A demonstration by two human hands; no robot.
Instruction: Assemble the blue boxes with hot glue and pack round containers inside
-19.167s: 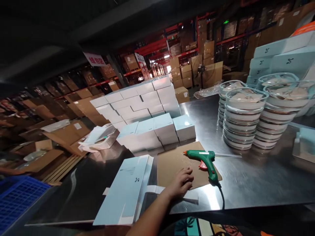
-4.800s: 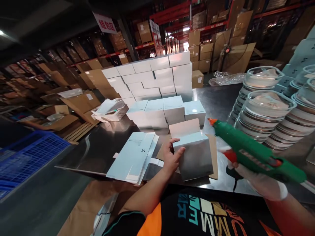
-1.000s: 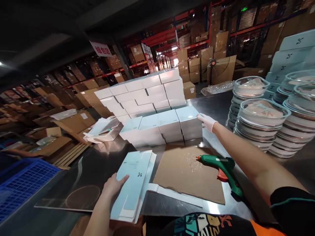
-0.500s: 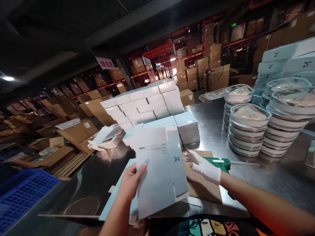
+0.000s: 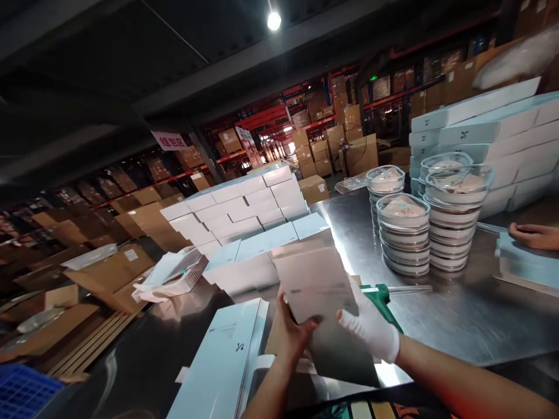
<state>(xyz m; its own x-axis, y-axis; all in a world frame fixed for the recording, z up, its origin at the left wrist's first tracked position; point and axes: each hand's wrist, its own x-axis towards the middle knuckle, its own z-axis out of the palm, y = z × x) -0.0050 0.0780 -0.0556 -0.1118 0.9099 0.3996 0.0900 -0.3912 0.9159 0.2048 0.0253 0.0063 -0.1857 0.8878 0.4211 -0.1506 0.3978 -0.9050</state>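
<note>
A flat carton blank [image 5: 321, 302], pale with small print, is tilted up above the steel table in front of me. My bare left hand [image 5: 290, 337] grips its left side, with the thumb across the printed face. At its right side is my right hand [image 5: 373, 329] in a white glove with bare fingertips; the thumb lies over the face and the other fingers are hidden behind. Just beyond the right hand lies a green glue gun [image 5: 381, 298] with a clear stick. A pile of light blue carton blanks [image 5: 218, 355] rests left of my left hand.
Assembled white boxes [image 5: 236, 212] form a wall at the back. Clear round containers [image 5: 405, 241] stand stacked at the right, before more light blue boxes [image 5: 469, 137]. Another person's hand [image 5: 535, 235] is at the right edge. A white basket [image 5: 194, 273] sits at the table's left.
My right hand has moved from beside the carton blank onto its right side. The blank has shifted and tilted. The view has turned right, bringing another person's hand into sight.
</note>
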